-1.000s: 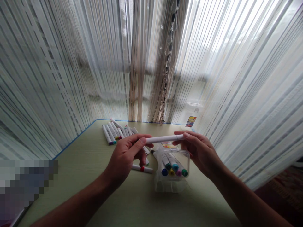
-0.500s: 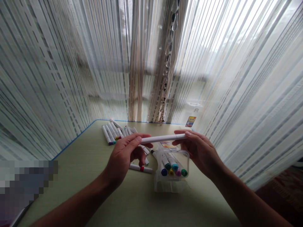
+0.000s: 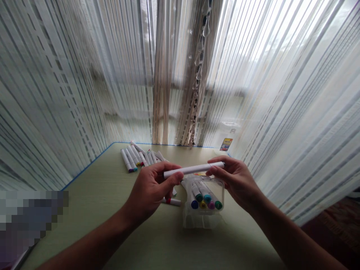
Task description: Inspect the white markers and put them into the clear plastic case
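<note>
Between my two hands a white marker (image 3: 194,170) is held nearly level, its right end slightly higher. My left hand (image 3: 154,183) pinches its left end between thumb and fingers. At the other end, the thumb and fingers of my right hand (image 3: 234,174) close on the marker. Just below it stands a clear plastic case (image 3: 204,221), with several white markers lying inside, their coloured ends (image 3: 206,204) facing me. Behind and below my left hand, a marker with a red band (image 3: 173,201) lies on the table, partly covered by the fingers.
Several loose white markers (image 3: 133,157) lie in a pile at the back left of the pale green table (image 3: 92,195). A clear plastic piece with a yellow label (image 3: 226,144) stands at the back right. Striped sheer curtains (image 3: 120,75) hang along the table's far edges.
My left hand has shifted its grip, the thumb now further along the marker's near side. My right hand has moved its thumb inward along the marker, which sits a little lower.
</note>
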Tool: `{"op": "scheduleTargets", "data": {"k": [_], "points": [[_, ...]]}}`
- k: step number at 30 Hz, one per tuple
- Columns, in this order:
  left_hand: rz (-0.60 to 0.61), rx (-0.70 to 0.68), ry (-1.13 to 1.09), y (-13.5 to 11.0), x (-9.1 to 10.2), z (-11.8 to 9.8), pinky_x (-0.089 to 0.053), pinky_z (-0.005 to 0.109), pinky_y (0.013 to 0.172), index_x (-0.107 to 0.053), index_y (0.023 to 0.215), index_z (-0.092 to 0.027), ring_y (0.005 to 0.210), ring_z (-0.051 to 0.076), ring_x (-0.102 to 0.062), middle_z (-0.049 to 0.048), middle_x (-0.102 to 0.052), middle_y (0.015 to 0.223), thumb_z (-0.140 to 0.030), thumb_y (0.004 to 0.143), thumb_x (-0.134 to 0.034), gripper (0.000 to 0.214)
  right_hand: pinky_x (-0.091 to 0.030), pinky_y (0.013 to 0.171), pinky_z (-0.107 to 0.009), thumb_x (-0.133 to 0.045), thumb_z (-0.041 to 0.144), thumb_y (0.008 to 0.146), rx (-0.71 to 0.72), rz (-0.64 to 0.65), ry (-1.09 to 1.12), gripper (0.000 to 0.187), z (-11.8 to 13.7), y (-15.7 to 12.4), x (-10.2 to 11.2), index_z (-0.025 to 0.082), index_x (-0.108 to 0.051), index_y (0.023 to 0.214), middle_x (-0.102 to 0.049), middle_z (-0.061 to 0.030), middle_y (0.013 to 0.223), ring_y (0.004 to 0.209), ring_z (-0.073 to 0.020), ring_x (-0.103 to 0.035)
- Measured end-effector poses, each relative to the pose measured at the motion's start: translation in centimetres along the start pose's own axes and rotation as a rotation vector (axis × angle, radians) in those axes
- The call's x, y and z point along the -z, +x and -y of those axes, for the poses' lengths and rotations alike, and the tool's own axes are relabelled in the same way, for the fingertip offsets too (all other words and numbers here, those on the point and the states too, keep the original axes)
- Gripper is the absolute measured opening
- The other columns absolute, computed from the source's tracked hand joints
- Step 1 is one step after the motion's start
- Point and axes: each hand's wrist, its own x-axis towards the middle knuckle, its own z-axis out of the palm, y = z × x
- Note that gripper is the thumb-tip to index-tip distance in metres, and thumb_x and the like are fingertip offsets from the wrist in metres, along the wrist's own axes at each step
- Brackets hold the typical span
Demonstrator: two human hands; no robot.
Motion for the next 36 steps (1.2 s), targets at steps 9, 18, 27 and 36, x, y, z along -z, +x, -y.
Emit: {"op": "scheduleTargets", "data": {"k": [9,18,27,36], "points": [[-0.022,-0.020,-0.098,-0.06,-0.11,-0.25,-0.046,0.022,0.041,-0.065,0.109,-0.009,0.045,0.009,-0.054,0.0053,-0.068,0.079,-0.034,0.089,-0.064,0.033,-0.020,0.041,-0.023,-0.074,0.033,0.081,0.027,0.019,0.069,0.021,0.67,-0.04,-0.32,0.017,-0.078,0.093,-0.072,-0.0065,0.071,0.043,-0.0062,-0.035],[-0.028,-0.023,-0.225,-0.01,0.13,0.10,-0.047,0.022,0.041,-0.065,0.109,-0.008,0.046,0.010,-0.057,0.0055,-0.069,0.078,-0.031,0.092,-0.056,0.030,-0.021,0.041,-0.023,-0.068,0.034,0.085,0.008,0.023,0.103,0.023,0.72,-0.01,-0.24,0.016,-0.078,0.095,-0.073,-0.0081,0.072,0.045,-0.0071,-0.037],[0.006,-0.012,-0.010,-0.04,0.08,0.07,-0.045,0.017,0.042,-0.067,0.099,-0.010,0.045,0.007,-0.053,0.0005,-0.066,0.067,-0.033,0.081,-0.074,0.031,-0.024,0.041,-0.020,-0.085,0.030,0.070,0.013,0.019,0.029,0.017,0.02,-0.03,-0.02,0.020,-0.077,0.082,-0.071,-0.0029,0.063,0.044,-0.0051,-0.039],[-0.011,-0.029,-0.073,-0.07,-0.02,-0.20,-0.045,0.019,0.041,-0.067,0.104,-0.008,0.044,0.007,-0.054,0.0052,-0.070,0.076,-0.033,0.087,-0.067,0.031,-0.022,0.040,-0.020,-0.076,0.034,0.081,0.020,0.023,0.085,0.019,0.44,0.08,-0.12,0.018,-0.079,0.089,-0.072,-0.0058,0.067,0.043,-0.0044,-0.036]]}}
